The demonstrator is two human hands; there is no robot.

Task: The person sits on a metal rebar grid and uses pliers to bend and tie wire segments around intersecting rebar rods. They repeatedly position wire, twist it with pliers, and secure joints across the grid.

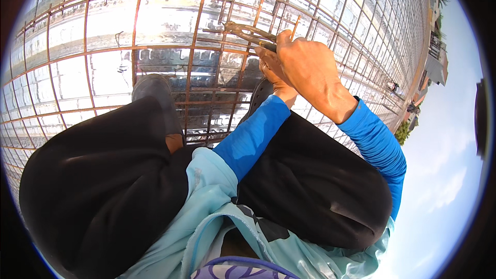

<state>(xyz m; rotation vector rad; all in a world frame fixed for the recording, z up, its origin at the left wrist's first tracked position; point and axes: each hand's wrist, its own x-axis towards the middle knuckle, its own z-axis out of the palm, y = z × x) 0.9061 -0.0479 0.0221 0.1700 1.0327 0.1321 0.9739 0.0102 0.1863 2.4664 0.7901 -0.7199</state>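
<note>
Brown, worn pincers (247,33) lie over the rusty rebar mesh, their head to the left and their handles running right. My right hand (312,67) is closed in a fist at the handle ends. Just below and partly behind it, my left hand (275,74) has its fingers curled close to the lower handle and a mesh bar. Whatever the left fingers pinch is hidden. Around both hands, thin rusty bars (243,64) cross one another.
Shiny corrugated metal sheets (108,26) lie beneath the mesh. A bent dark wire (120,36) hangs on a bar at left. My dark shoe (151,90) rests on the mesh between squatting legs. Buildings (436,64) and trees stand beyond the far right edge.
</note>
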